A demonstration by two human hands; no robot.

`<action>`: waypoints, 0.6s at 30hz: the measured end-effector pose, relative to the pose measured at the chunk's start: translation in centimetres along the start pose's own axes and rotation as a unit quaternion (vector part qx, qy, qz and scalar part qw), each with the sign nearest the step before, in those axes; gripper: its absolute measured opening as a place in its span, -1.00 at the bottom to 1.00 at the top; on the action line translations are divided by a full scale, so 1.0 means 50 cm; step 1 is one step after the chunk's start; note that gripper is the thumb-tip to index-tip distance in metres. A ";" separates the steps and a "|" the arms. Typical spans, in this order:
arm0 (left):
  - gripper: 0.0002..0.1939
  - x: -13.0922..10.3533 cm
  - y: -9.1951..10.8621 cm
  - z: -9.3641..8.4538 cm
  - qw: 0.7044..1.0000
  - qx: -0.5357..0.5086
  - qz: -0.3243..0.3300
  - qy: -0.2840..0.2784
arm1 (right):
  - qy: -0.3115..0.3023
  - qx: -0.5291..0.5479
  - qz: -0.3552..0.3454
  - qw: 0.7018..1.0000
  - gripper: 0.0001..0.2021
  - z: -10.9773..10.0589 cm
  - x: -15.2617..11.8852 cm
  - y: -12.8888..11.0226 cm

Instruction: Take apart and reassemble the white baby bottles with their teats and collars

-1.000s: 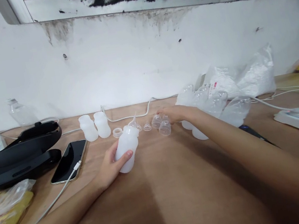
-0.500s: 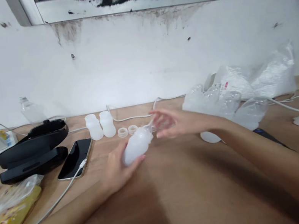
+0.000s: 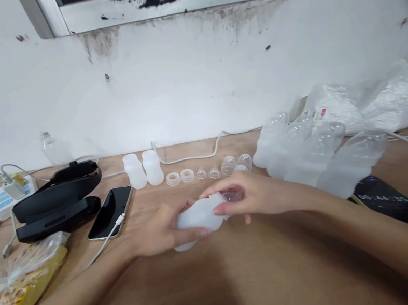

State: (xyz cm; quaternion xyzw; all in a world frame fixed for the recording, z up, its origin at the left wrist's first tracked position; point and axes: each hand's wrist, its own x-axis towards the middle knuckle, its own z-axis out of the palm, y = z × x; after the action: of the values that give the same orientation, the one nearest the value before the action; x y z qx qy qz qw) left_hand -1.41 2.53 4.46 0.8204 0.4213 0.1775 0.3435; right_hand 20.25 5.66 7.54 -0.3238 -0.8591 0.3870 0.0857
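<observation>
My left hand (image 3: 160,229) is wrapped round the body of a frosted white baby bottle (image 3: 196,218), which lies tilted with its top to the right. My right hand (image 3: 253,195) closes on a clear dome cap (image 3: 234,196) at the bottle's top, its thumb against the collar. Fingers hide part of the cap, and how firmly it sits cannot be told. Just behind the hands stand two white rings (image 3: 180,177), two clear teats (image 3: 207,172) and two clear caps (image 3: 236,163). Two open bottle bodies (image 3: 144,169) stand to their left.
Several capped bottles (image 3: 316,151) lie at the right, before a plastic bag (image 3: 376,101) of white pieces. A phone showing a timer (image 3: 390,204) lies near my right forearm. At the left are a dark phone (image 3: 111,213) with a cable, black headgear (image 3: 58,199) and a snack bag (image 3: 24,278).
My right hand has gone from open fingers beside the bottle's teat to a grip on a clear cap at its top. The view has shifted slightly; the bottle stays in my left hand.
</observation>
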 end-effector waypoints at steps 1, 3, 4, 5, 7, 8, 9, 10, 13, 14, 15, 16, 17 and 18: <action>-0.65 0.002 -0.006 -0.004 0.997 -0.070 -0.008 -0.043 | 0.011 -0.035 -0.030 0.999 -0.61 -0.003 -0.002 -0.003; -0.65 0.005 -0.016 -0.010 0.981 -0.162 -0.024 -0.101 | 0.041 -0.088 -0.073 0.993 -0.53 -0.007 -0.006 -0.005; -0.64 0.006 -0.018 -0.010 0.982 -0.164 -0.025 -0.095 | 0.057 -0.091 -0.076 0.991 -0.45 -0.009 -0.007 -0.004; -0.62 0.006 -0.019 -0.008 0.989 -0.133 -0.019 -0.067 | 0.070 -0.077 -0.061 0.993 -0.39 -0.010 -0.008 -0.001; -0.57 0.003 -0.015 0.001 0.999 0.001 0.022 0.027 | 0.062 -0.013 0.006 0.998 -0.39 -0.010 -0.006 0.006; -0.56 0.001 -0.011 0.007 0.993 0.079 0.048 0.069 | 0.035 0.021 0.039 0.998 -0.46 -0.009 -0.005 0.009; -0.56 0.000 -0.007 0.012 0.982 0.144 0.073 0.097 | 0.000 0.045 0.062 0.997 -0.51 -0.007 -0.003 0.011; -0.57 -0.002 -0.004 0.017 0.971 0.192 0.089 0.111 | -0.030 0.055 0.070 0.996 -0.54 -0.005 -0.002 0.012; -0.58 -0.003 -0.001 0.017 0.971 0.212 0.064 0.090 | -0.007 -0.038 -0.002 0.999 -0.63 -0.001 0.001 0.011; -0.57 -0.002 0.000 0.011 0.979 0.185 0.046 0.066 | 0.031 -0.102 -0.050 0.993 -0.66 -0.001 0.000 0.011; -0.55 -0.001 0.000 0.003 0.987 0.149 0.036 0.041 | 0.071 -0.172 -0.105 0.977 -0.71 -0.002 -0.001 0.013; -0.53 0.000 0.001 -0.007 0.993 0.115 0.037 0.015 | 0.106 -0.241 -0.163 0.951 -0.75 -0.004 -0.002 0.015; -0.51 0.001 0.001 -0.019 0.995 0.088 0.046 -0.009 | 0.138 -0.304 -0.220 0.917 -0.76 -0.008 -0.004 0.017; -0.50 0.000 0.001 -0.031 0.995 0.071 0.058 -0.028 | 0.171 -0.356 -0.271 0.878 -0.73 -0.013 -0.007 0.020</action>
State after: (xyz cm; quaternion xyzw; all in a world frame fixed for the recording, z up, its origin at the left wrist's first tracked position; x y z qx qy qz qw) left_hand -2.28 3.17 5.61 0.8703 0.3750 0.1437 0.2852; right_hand 21.25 6.32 7.31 -0.1480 -0.9649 -0.0449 0.2121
